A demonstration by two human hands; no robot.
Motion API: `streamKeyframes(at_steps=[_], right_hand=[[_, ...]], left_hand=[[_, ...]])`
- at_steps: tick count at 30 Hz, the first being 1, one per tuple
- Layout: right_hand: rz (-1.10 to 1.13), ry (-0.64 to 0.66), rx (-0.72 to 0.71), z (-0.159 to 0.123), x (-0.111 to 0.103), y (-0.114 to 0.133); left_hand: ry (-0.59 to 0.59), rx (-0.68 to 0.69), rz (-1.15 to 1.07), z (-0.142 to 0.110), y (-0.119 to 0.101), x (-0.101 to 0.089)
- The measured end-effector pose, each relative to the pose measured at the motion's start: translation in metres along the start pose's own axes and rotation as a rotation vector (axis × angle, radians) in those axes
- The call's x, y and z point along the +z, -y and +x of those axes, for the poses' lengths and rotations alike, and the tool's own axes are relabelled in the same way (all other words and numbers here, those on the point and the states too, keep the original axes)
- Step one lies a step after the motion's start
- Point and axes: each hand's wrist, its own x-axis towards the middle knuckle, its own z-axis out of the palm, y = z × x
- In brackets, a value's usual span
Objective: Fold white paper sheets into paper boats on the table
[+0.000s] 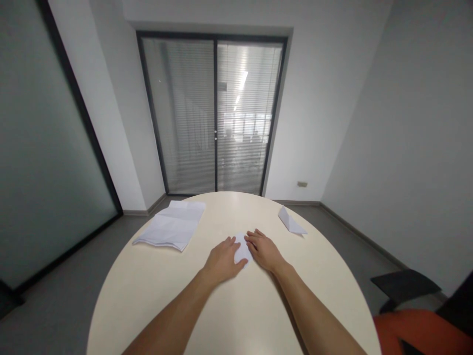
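A small piece of folded white paper [242,250] lies flat on the table between my hands, its sides partly covered by them. My left hand [225,259] rests over the paper's left side, fingers stretched out and thumb spread toward its lower edge. On the paper's right edge lies my right hand [263,250], palm down with its fingers extended to the upper left. Farther right stands a folded white paper shape [291,222], pointed and creased, apart from both hands. To the left is a stack of white paper sheets [172,224] with fold lines across it.
The round cream table [229,320] fills the lower middle. An orange chair [421,333] with a black armrest [406,286] stands at the lower right. Beyond the table are glass panels with blinds [214,118], and a frosted glass panel [48,138] is at the left.
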Motion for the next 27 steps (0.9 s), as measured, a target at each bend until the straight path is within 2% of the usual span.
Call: streamKeyframes(at_steps=[5,10,16,27], right_hand=[[0.052,-0.019,-0.091,0.001,0.005,0.005],[0.030,0.037,-0.028,0.001,0.011,-0.002],[0.038,0.017,-0.087,0.000,0.007,-0.003],[0.089,0.021,-0.043,0.002,0.005,-0.003]], left_hand=[[0.031,0.040,-0.035,-0.001,-0.001,-0.004],[0.054,0.083,-0.065,-0.001,0.002,-0.004],[0.074,0.122,-0.068,-0.002,0.003,-0.003],[0.070,0.115,-0.031,-0.001,-0.002,-0.003]])
